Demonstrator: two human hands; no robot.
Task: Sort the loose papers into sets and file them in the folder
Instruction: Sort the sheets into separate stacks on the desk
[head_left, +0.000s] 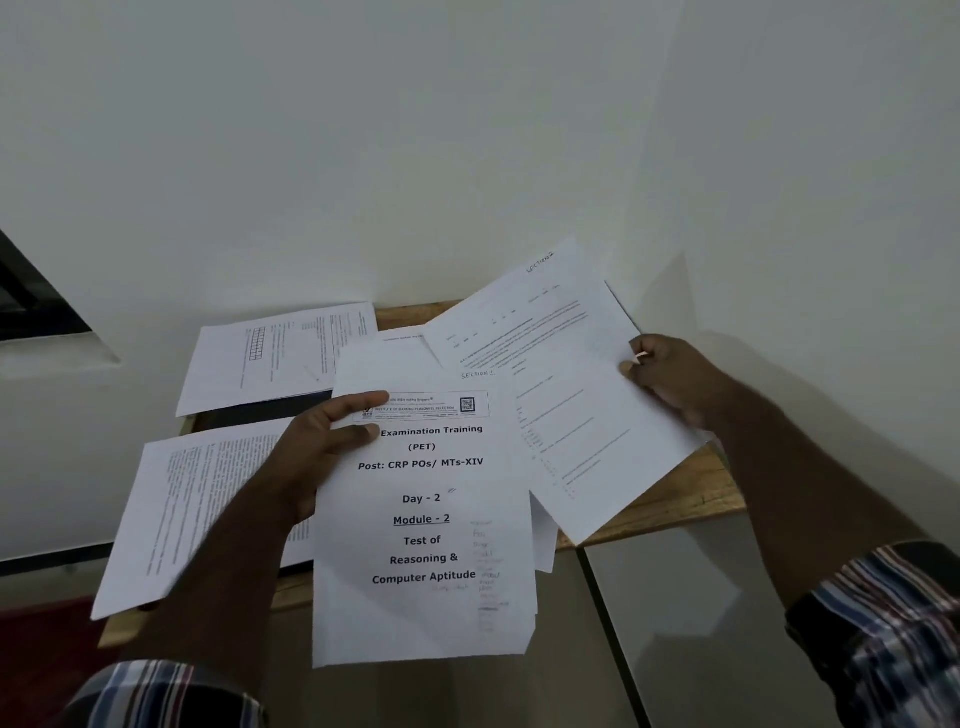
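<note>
My left hand (317, 452) grips a stack of printed papers (426, 545) by its left edge; the top sheet reads "Day - 2, Module - 2" and is marked "Section 1". My right hand (670, 379) pinches the right edge of a sheet marked "Section 2" (561, 374), held tilted above the table. A dark folder (260, 413) lies on the table, mostly hidden under another sheet (280, 358). One more printed sheet (187, 509) lies at the left, partly under my left forearm.
The small wooden table (691, 488) stands in a corner against white walls. Its front edge runs under the held stack. A dark window frame (31, 296) is at the far left. Glossy floor tiles (701, 623) lie below right.
</note>
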